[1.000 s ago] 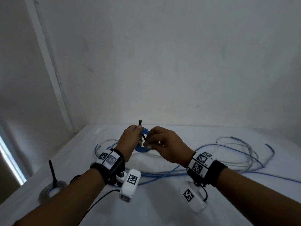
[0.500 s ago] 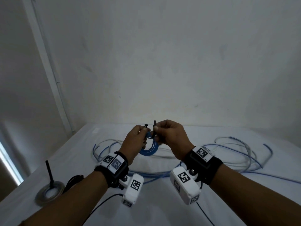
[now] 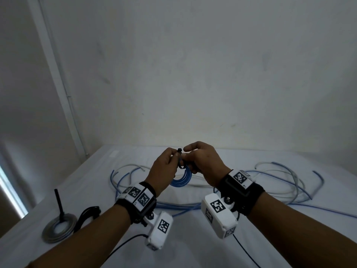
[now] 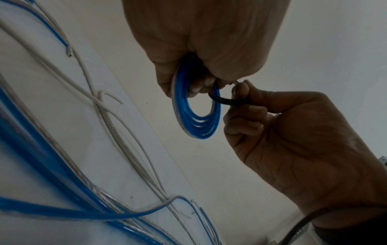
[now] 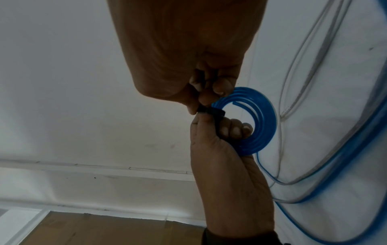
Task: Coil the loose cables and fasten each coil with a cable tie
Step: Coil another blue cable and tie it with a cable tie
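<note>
Two hands meet above the white table [image 3: 251, 248], and between them you hold a small blue cable coil [image 3: 181, 177] clear of the surface. Your left hand [image 3: 164, 169] has its fingers curled round the top of the coil, with the fingertips [image 4: 196, 86] poking through the ring. A black cable tie [image 4: 228, 100] loops round the coil's strands just beside those fingers. Your right hand [image 3: 204, 163] pinches that tie, thumb and forefinger closed on it, while its other fingers curl under the coil in the right wrist view. One end of the tie sticks up between your two hands in the head view.

Loose blue and white cables [image 3: 280, 182] lie spread over the far half of the table, behind and to the right of your hands. Near the table's left edge rests a grey cable coil [image 3: 58, 227] with a black tie tail [image 3: 59, 204] standing upright from it, and just beside it lies a bundle of black cable ties [image 3: 87, 214].
</note>
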